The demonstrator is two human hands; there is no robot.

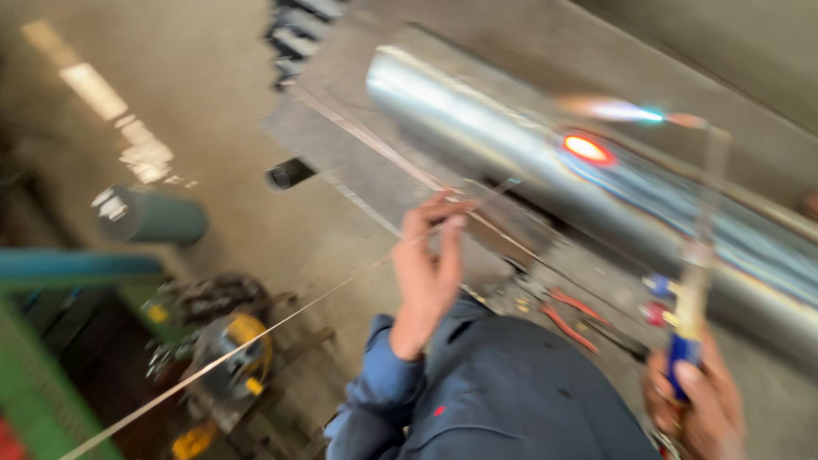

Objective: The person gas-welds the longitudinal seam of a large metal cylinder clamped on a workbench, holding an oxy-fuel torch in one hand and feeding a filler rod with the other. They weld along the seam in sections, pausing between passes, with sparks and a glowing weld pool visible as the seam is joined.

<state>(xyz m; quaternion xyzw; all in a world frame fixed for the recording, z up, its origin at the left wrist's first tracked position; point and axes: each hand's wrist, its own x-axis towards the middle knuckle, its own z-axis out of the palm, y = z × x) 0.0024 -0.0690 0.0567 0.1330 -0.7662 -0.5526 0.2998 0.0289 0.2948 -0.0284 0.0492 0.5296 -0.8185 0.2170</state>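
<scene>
My left hand (430,260) pinches a long thin filler rod (256,334) that runs from the lower left up toward a shiny metal pipe (477,128). My right hand (694,405) grips the blue handle of a gas torch (694,281) held upright. Its bent tip throws a pale blue flame (618,109) leftward above the pipe. A spot on the pipe glows red-orange (588,149) just below the flame. My blue-sleeved arm and dark trouser knee fill the lower middle. The whole view is motion-blurred.
The pipe lies on a flat metal sheet (358,153) on the concrete floor. A yellow angle grinder (234,358) sits at lower left, a teal cylinder (153,217) lies further left, and red-handled pliers (567,319) lie near my knee. A green frame edges the left.
</scene>
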